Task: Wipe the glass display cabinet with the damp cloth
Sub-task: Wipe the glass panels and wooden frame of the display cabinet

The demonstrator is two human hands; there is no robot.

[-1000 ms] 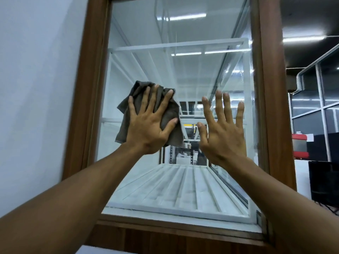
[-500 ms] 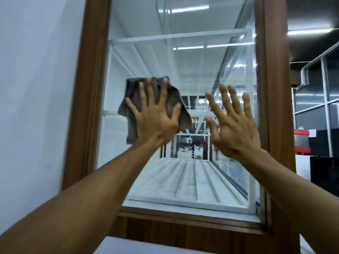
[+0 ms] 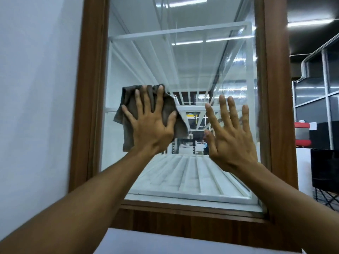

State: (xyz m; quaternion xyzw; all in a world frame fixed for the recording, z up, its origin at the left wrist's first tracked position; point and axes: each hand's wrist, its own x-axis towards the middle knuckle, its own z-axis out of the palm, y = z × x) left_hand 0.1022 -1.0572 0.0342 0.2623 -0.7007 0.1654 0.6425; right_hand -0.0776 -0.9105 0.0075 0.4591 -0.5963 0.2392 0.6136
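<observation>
The glass display cabinet (image 3: 183,66) fills the middle of the head view, a tall pane in a brown wooden frame (image 3: 89,88) with white slatted shelves inside. My left hand (image 3: 150,127) lies flat with fingers spread on a dark grey cloth (image 3: 128,136), pressing it against the left half of the glass at mid height. The cloth's lower corner hangs below my palm. My right hand (image 3: 231,136) is open with fingers spread against the right half of the pane, holding nothing.
A white wall (image 3: 36,88) runs along the left of the frame. At the right stand dark glass partitions (image 3: 319,74), a red box (image 3: 301,132) and a black chair (image 3: 324,171). A white surface (image 3: 146,242) lies below the cabinet.
The view has tilted down, so both hands sit lower in the frame. My left hand keeps the cloth pressed on the glass, shifted slightly right across the pane; the right hand stays spread.
</observation>
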